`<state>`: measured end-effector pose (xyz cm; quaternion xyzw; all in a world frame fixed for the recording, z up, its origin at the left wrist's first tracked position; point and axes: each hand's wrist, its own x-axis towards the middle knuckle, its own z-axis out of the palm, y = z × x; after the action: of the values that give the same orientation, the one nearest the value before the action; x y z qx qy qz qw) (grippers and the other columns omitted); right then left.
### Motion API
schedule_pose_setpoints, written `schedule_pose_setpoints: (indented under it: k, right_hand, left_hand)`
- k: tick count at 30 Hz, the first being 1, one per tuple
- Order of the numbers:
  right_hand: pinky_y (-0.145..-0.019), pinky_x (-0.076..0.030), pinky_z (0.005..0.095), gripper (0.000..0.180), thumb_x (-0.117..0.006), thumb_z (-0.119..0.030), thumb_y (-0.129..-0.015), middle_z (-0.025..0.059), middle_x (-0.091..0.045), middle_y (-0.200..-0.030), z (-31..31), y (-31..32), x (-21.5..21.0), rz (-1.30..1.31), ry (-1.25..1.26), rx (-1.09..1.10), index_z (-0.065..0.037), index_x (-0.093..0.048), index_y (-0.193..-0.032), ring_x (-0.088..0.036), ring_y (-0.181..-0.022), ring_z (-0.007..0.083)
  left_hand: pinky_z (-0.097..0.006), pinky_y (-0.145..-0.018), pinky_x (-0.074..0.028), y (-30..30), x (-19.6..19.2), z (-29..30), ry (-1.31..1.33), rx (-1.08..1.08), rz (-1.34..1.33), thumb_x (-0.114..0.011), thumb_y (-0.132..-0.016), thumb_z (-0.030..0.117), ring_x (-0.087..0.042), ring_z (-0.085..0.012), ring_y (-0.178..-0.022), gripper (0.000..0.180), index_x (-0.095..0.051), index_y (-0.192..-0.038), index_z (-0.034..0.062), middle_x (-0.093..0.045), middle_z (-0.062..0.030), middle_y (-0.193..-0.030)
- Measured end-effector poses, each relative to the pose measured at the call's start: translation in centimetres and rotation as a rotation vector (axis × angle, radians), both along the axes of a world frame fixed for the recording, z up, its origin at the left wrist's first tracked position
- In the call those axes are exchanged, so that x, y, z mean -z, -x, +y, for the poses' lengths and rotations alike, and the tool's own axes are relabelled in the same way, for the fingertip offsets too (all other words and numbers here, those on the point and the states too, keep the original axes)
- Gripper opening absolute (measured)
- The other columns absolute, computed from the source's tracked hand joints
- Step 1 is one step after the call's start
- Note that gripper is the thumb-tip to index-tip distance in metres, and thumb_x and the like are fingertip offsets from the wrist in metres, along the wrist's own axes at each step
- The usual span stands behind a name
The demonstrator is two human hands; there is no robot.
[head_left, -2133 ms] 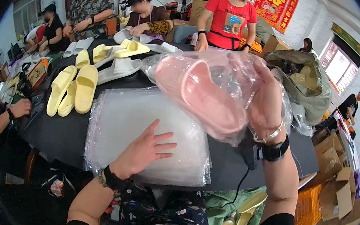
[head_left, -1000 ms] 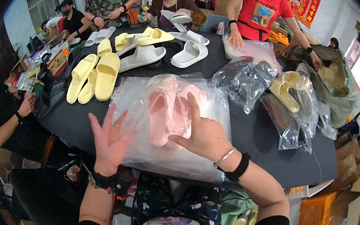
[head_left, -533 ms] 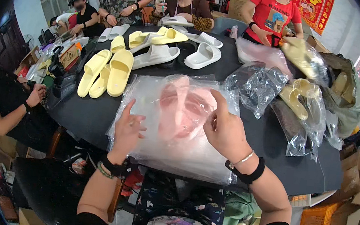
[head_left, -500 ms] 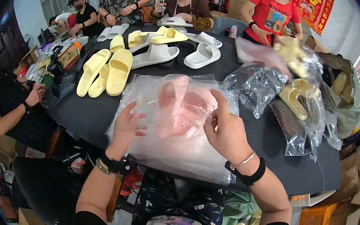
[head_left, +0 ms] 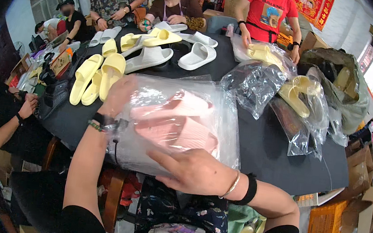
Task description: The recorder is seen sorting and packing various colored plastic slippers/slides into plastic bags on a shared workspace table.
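Note:
A pair of pink slides (head_left: 176, 122) lies sideways inside a clear plastic bag (head_left: 221, 97) in front of me, on top of what looks like a stack of similar flat bags. My left hand (head_left: 122, 94) is at the bag's left edge, its fingers smeared by motion, so their grip cannot be made out. Along the near side my right hand (head_left: 192, 168) lies over the plastic, palm down, index finger stretched to the left and thumb apart below it. Nothing shows held in it. To the left of the bag stand several yellow slides (head_left: 111, 73).
Grey slides (head_left: 197, 57) stand at the table's far side. On the right are bagged yellow slides (head_left: 295, 99), crumpled clear bags (head_left: 256, 85) and a large sack (head_left: 346, 84). Co-workers stand or sit around the dark table (head_left: 280, 145). An orange crate (head_left: 323, 226) stands low right.
The pink slides have turned from lengthwise to sideways. My left hand moved up to the bag's left edge, my right hand down to its near side. Across the table, a co-worker's bagged slides were lowered.

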<state>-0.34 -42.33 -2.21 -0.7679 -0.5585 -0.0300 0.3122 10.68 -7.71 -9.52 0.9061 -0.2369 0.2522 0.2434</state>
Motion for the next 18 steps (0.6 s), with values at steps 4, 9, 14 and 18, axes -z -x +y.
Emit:
schedule_pose_setpoints:
  k: [4,9,14,18]
  right_hand:
    - [-0.061,-0.054,0.0424,0.024,-0.064,-0.024,-0.086,0.0143,-0.068,-0.074,-2.1,-4.3,2.2,0.117,-0.06,0.211,-0.005,-0.061,-0.101,-0.067,-0.063,0.0311]
    - [-0.061,-0.055,0.0319,0.04,-0.061,-0.023,-0.091,0.0198,-0.068,-0.083,-6.9,-12.7,4.3,0.538,0.034,0.582,0.008,-0.051,-0.114,-0.069,-0.068,0.0228]
    - [-0.056,-0.055,0.0299,0.054,-0.059,-0.024,-0.093,0.0178,-0.066,-0.089,-6.7,-16.3,7.9,0.905,0.043,0.654,0.01,-0.037,-0.128,-0.067,-0.066,0.0205]
    - [-0.053,-0.055,0.031,0.06,-0.061,-0.021,-0.091,0.0158,-0.065,-0.087,-4.6,-17.2,9.1,0.985,0.02,0.628,0.009,-0.031,-0.133,-0.066,-0.066,0.0199]
  left_hand:
    - [-0.04,-0.086,-0.048,3.7,5.9,8.4,0.413,-0.543,0.339,-0.045,-0.099,0.033,-0.058,-0.0258,-0.102,0.036,-0.058,-0.121,0.0069,-0.062,-0.0138,-0.114]
    - [-0.034,-0.08,-0.048,9.1,0.7,3.9,0.884,-0.568,0.358,-0.044,-0.1,0.041,-0.062,-0.0193,-0.084,0.046,-0.06,-0.108,-0.0019,-0.065,-0.0153,-0.095]
    - [-0.036,-0.088,-0.047,13.3,-3.1,-1.4,1.282,0.022,0.816,-0.014,-0.096,0.067,-0.064,-0.0263,-0.094,0.085,-0.056,-0.115,-0.0038,-0.067,-0.0188,-0.102]
    - [-0.027,-0.079,-0.048,15.2,-3.9,-3.0,0.763,-0.108,0.74,-0.053,-0.097,0.02,-0.063,-0.0153,-0.092,0.036,-0.049,-0.123,-0.0045,-0.067,-0.0171,-0.105]
